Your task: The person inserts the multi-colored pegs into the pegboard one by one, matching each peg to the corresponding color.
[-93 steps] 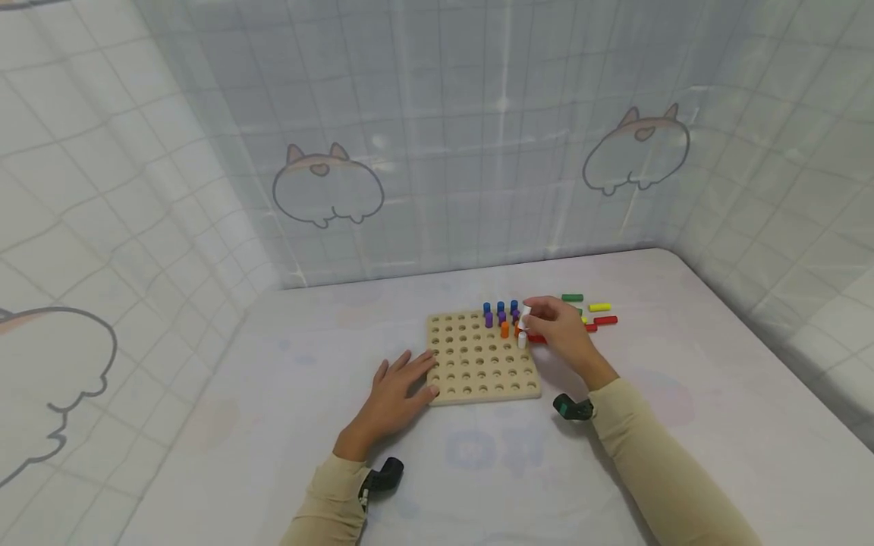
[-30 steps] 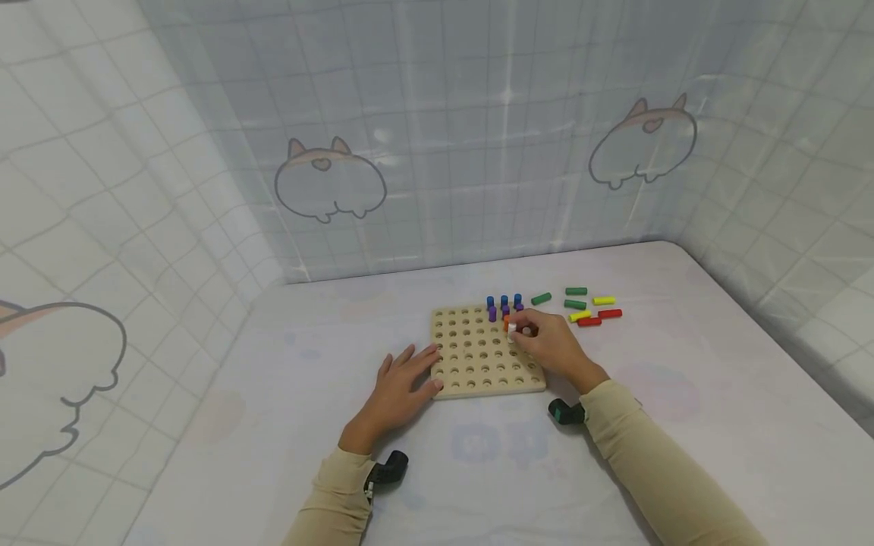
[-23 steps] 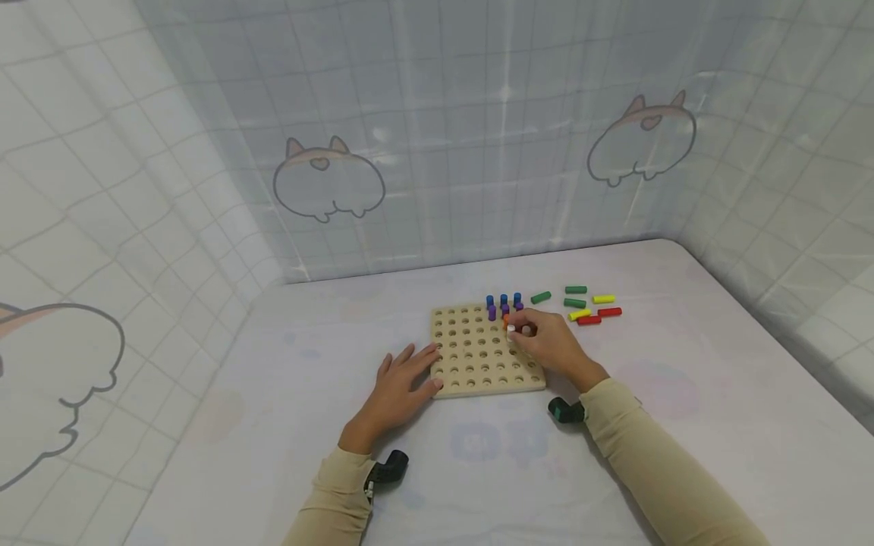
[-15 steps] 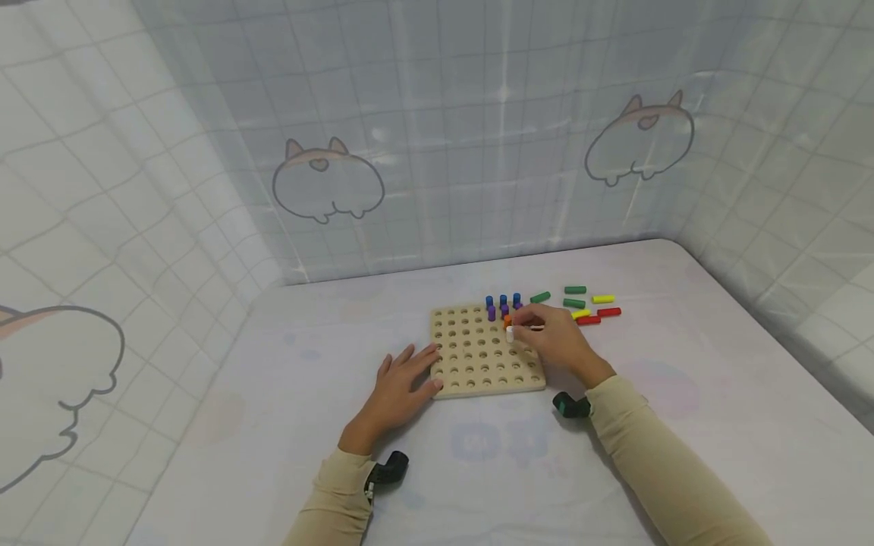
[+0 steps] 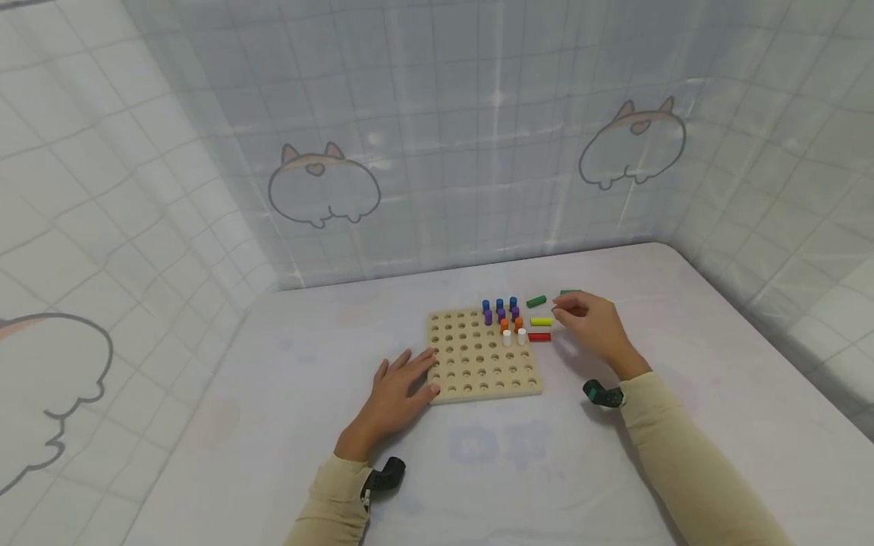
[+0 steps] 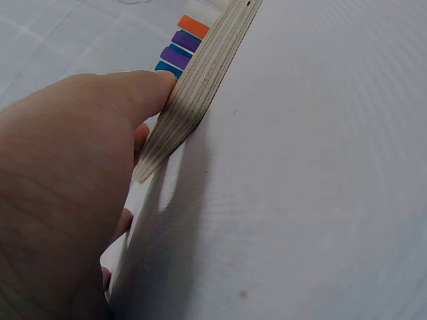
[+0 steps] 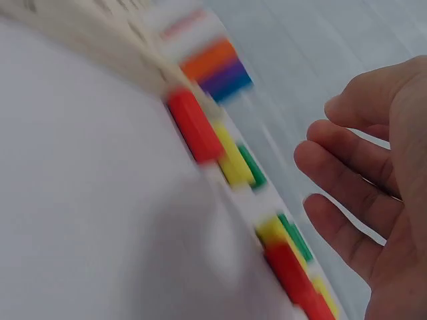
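A square wooden pegboard [image 5: 478, 371] lies on the table, seen edge-on [image 6: 200, 80] in the left wrist view. Blue [image 5: 500, 303], purple [image 5: 501, 314], orange [image 5: 504, 325] and two white pegs [image 5: 507, 337] stand in its far right corner. My left hand [image 5: 416, 371] lies flat on the table, thumb [image 6: 133, 93] against the board's left edge. My right hand [image 5: 563, 307] hovers over the loose pegs right of the board, fingers [image 7: 333, 157] relaxed and holding nothing. A green peg [image 5: 536, 301], a yellow peg [image 5: 541, 321] and a red peg [image 5: 539, 337] lie just left of it.
Another green peg [image 5: 570, 293] is partly hidden behind my right hand. The right wrist view is blurred and shows more red [image 7: 293, 273] and yellow pegs [image 7: 273, 230] in a row. Plastic sheet walls [image 5: 437, 152] close the table's back and sides.
My right hand let go of a white peg, which now stands in the board beside the other white one, and moved right to the loose pegs. The left hand stayed put.
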Action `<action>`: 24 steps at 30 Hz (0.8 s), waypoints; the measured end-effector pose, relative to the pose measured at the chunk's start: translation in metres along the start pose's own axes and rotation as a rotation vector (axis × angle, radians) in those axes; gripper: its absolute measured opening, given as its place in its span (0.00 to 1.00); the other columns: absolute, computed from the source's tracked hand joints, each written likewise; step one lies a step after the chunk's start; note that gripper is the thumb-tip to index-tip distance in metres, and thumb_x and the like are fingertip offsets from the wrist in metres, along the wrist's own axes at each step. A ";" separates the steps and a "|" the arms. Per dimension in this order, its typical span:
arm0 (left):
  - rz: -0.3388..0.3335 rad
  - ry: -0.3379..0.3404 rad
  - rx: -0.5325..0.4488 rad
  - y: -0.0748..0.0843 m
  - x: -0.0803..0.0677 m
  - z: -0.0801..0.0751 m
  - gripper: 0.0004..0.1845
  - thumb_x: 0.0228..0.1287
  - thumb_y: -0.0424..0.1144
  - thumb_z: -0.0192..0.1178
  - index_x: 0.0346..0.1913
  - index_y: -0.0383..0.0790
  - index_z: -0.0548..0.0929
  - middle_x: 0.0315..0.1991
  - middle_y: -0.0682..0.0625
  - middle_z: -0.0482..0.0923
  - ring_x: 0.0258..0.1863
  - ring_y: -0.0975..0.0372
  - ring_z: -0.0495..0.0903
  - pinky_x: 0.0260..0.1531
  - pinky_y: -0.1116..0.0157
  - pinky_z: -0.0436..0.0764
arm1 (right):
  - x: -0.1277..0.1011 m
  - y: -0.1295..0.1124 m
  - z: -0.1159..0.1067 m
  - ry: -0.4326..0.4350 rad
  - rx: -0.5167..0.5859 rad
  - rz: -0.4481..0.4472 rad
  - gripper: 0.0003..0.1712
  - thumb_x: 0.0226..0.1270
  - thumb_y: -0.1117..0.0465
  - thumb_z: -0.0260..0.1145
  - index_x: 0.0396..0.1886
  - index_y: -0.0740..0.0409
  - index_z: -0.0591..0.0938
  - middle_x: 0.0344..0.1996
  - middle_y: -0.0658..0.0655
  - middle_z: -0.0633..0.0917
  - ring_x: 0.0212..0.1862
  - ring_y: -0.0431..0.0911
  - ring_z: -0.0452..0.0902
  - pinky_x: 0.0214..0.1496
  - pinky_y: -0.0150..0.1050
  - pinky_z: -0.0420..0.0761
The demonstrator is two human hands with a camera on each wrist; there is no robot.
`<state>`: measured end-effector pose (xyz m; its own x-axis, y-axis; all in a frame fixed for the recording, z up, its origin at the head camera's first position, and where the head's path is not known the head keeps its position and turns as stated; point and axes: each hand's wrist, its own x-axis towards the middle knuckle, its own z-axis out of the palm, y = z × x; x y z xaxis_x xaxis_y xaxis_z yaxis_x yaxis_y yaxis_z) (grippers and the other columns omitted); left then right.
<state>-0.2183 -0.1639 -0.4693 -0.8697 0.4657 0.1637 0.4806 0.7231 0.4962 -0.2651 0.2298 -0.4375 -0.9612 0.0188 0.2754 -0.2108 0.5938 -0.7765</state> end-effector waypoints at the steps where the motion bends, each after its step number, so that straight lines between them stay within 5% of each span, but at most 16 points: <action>1: 0.000 0.004 0.000 0.000 0.000 0.000 0.31 0.75 0.57 0.52 0.76 0.49 0.68 0.76 0.59 0.58 0.77 0.48 0.51 0.70 0.36 0.39 | 0.000 0.004 -0.005 0.012 -0.007 0.015 0.16 0.72 0.53 0.66 0.51 0.58 0.85 0.46 0.56 0.86 0.47 0.51 0.82 0.51 0.50 0.82; 11: 0.005 0.003 -0.014 -0.001 -0.001 0.002 0.32 0.75 0.58 0.52 0.76 0.49 0.68 0.76 0.59 0.59 0.77 0.48 0.50 0.70 0.36 0.39 | -0.003 0.036 -0.047 0.059 -0.076 0.131 0.20 0.76 0.51 0.60 0.56 0.61 0.82 0.51 0.61 0.84 0.53 0.56 0.78 0.57 0.54 0.78; 20: 0.006 0.026 -0.028 0.001 -0.002 0.000 0.31 0.75 0.56 0.54 0.75 0.48 0.69 0.76 0.59 0.60 0.77 0.47 0.51 0.70 0.36 0.38 | -0.005 0.051 -0.051 0.155 -0.019 0.190 0.23 0.76 0.46 0.59 0.57 0.59 0.81 0.53 0.60 0.82 0.55 0.53 0.74 0.54 0.43 0.76; 24: -0.001 0.000 -0.019 0.001 -0.002 0.000 0.32 0.75 0.58 0.52 0.76 0.49 0.68 0.76 0.60 0.58 0.78 0.48 0.50 0.71 0.37 0.38 | -0.007 0.056 -0.051 0.167 -0.011 0.225 0.22 0.77 0.48 0.59 0.58 0.60 0.80 0.54 0.61 0.81 0.58 0.55 0.72 0.56 0.47 0.76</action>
<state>-0.2164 -0.1641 -0.4694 -0.8700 0.4653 0.1630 0.4777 0.7138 0.5122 -0.2609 0.3038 -0.4540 -0.9407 0.2829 0.1871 0.0074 0.5685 -0.8226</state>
